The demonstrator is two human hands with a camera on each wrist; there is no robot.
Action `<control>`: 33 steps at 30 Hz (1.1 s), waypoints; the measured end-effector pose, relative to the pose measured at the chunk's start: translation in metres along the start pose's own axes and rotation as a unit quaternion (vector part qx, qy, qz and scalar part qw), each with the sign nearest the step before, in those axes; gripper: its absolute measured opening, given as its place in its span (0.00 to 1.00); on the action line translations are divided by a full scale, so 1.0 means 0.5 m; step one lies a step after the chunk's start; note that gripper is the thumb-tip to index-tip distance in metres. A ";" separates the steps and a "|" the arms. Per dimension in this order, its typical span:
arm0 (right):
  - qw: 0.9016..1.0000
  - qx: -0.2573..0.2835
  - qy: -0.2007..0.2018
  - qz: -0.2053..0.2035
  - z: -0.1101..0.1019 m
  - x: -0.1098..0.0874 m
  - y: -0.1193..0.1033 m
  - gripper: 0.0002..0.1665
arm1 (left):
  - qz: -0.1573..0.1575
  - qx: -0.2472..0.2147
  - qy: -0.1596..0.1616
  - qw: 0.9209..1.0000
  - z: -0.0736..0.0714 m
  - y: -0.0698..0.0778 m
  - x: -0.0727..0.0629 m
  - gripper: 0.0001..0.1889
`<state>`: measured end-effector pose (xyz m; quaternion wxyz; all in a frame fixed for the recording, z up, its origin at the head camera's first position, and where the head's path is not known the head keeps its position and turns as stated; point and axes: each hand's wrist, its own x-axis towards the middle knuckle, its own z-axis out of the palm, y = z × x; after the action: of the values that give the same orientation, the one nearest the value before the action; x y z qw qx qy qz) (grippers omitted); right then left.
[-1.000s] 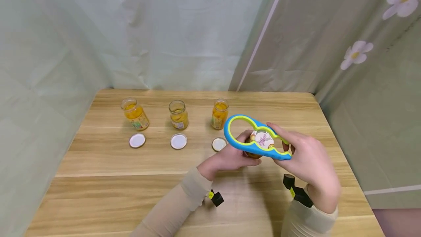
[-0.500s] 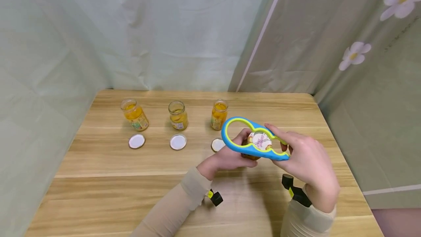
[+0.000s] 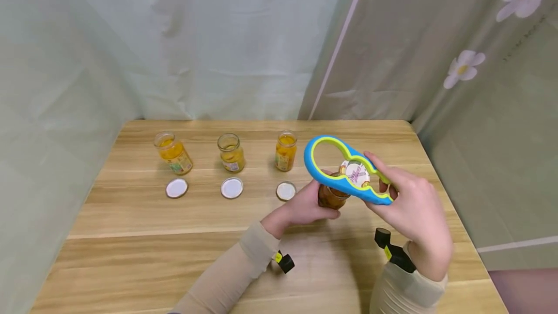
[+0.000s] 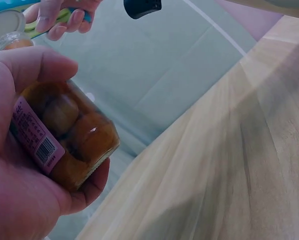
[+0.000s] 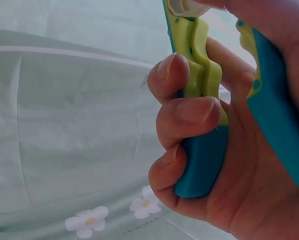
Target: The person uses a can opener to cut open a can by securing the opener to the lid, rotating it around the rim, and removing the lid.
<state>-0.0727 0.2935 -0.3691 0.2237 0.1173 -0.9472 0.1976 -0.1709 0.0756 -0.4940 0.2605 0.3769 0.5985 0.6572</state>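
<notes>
My left hand (image 3: pixel 307 206) grips a glass jar (image 4: pixel 64 130) of brownish-orange round pieces, with a pink label carrying a barcode. The jar is tilted, and its bare glass rim shows in the left wrist view. My right hand (image 3: pixel 414 202) holds a blue and lime-green jar opener (image 3: pixel 310 161) by both its handles, fingers curled round one of them in the right wrist view. Between the opener's scalloped arms sits a white printed lid (image 3: pixel 357 174), just above the jar's mouth and apart from it.
Three uncapped jars stand toward the back of the wooden table (image 3: pixel 152 260): a left jar (image 3: pixel 176 156), a middle jar (image 3: pixel 232 156) and a right jar (image 3: pixel 285 154). Before them lie a left lid (image 3: pixel 176 188), a middle lid (image 3: pixel 232 188) and a right lid (image 3: pixel 286 191). Curtains (image 3: pixel 244 42) surround the table.
My right hand has moved up and slightly right with the opener, and the lid has come up off the jar. More of the jar in my left hand now shows.
</notes>
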 end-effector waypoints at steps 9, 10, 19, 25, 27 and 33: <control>1.000 -0.012 0.019 0.021 -0.002 0.003 -0.002 0.46 | -0.039 0.010 0.035 0.999 0.006 -0.011 0.005 0.49; 0.999 -0.013 0.021 0.024 -0.003 0.003 -0.002 0.46 | -0.042 0.016 0.040 0.998 0.006 -0.012 0.006 0.48; 0.998 -0.009 0.040 0.042 -0.005 0.000 -0.001 0.44 | -0.052 0.045 0.089 0.994 0.015 -0.023 0.021 0.39; 0.997 -0.001 0.062 0.038 -0.003 0.000 0.001 0.44 | -0.033 0.068 0.138 0.988 0.018 -0.033 0.050 0.37; 0.997 -0.001 0.067 0.037 -0.004 0.000 0.001 0.45 | -0.035 0.067 0.157 0.985 0.018 -0.038 0.064 0.39; 0.997 0.001 0.074 0.038 -0.004 0.000 -0.001 0.45 | -0.052 0.090 0.232 0.967 0.014 -0.061 0.117 0.47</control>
<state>-0.0717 0.2941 -0.3673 0.2858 0.0665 -0.9316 0.2148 -0.2026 0.1307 -0.5130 0.1132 0.2039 0.7185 0.6553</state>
